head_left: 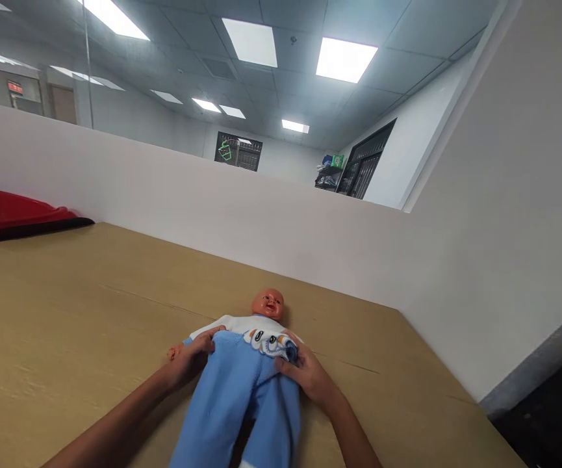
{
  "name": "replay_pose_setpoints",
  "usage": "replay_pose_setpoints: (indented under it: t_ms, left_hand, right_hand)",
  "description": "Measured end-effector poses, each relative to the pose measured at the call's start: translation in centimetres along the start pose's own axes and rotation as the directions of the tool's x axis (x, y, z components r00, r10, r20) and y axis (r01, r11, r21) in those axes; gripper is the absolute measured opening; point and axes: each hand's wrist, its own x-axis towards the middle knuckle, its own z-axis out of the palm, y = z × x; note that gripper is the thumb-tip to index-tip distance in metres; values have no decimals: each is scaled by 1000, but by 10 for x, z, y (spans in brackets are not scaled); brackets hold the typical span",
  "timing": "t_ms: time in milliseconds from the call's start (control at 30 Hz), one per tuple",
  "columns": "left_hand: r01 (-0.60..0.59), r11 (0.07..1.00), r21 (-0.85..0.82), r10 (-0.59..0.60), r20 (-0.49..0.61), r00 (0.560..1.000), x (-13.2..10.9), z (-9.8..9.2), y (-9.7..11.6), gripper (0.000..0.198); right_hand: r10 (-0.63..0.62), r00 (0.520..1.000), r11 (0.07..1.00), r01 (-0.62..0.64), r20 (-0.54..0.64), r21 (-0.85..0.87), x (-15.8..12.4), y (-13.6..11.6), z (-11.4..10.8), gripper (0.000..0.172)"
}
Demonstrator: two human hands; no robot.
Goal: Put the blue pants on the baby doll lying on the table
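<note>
Apparently to keep them spread, the left hand (197, 346) and right hand (310, 374) each pinched one side of the light-blue, soft-cloth trousers (229, 390), which covered the lower front of the white-topped, plastic-looking baby doll (267, 304); beneath it, the flat tan counter (90, 312) gave support.

Matt cloth trousers (227, 390), glossy plastic doll head (267, 304)

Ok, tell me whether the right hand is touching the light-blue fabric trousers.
Touching. The head view shows it plainly: the right hand has its thumb lying on the front of the light-blue fabric trousers, near the waist.
</note>
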Motion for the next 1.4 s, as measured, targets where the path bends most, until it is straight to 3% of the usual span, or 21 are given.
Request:
replay_pose_setpoints:
  t_ms: [100,233,400,500,567,667,733,833,967,1033,1100,1133,1200,1267,1333,1400]
  left_hand:
    - [9,1000,26,-10,45,999,4,-2,14,38]
    - [2,995,96,-9,81,997,11,0,34,32]
    - [-55,976,212,31,118,993,19,12,62,23]
    - [-136,900,415,44,224,974,14,33,79,32]
    - [-148,782,606,-59,308,949,7,51,83,50]
    - [-107,644,758,-195,297,935,-1,67,77,60]
    - [-81,609,789,-172,231,958,-2,67,68,54]
    - [-50,611,790,-117,153,981,2,57,56,54]
    - [-87,704,705,-153,269,951,8,51,54,49]
    - [-44,717,696,-182,247,952,10,52,54,56]
    - [15,695,719,-256,227,940,12,50,52,68]
    - [35,686,727,-306,245,920,13,48,51,73]
    - [58,681,730,-401,306,863,15,43,47,80]
    - [84,690,719,-456,342,822,17,39,42,92]
    - [103,689,718,-475,340,812,18,38,40,95]
    - [94,685,723,-469,338,816,18,40,41,84]
  right_hand:
    - [9,1000,996,-10,-8,-84,-6,-16,-3,75]
    - [-74,988,993,86,138,-82,-13,-44,-4,43]
    - [-93,978,996,89,184,29,-18,-59,6,44]
    - [-64,984,997,55,167,59,-15,-60,14,44]
    - [-45,995,997,40,89,62,-13,-63,19,46]
    - [-83,996,994,82,-15,-67,-13,-72,18,47]
    - [-112,993,976,106,-22,-190,-17,-79,13,43]
    - [-38,998,950,54,56,-307,-27,-84,3,47]
    - [14,955,908,111,295,-404,-42,-82,-2,40]
    - [16,947,925,107,320,-363,-48,-75,-2,47]
    - [28,969,974,29,246,-223,-52,-62,-1,67]
    - [29,979,993,-5,201,-120,-53,-54,0,68]
    - [11,994,998,-17,106,57,-53,-39,0,55]
    - [-8,999,993,4,31,118,-53,-29,1,50]
    - [19,999,994,-24,51,106,-56,-25,3,48]
    - [71,993,995,-77,89,59,-65,-24,8,47]
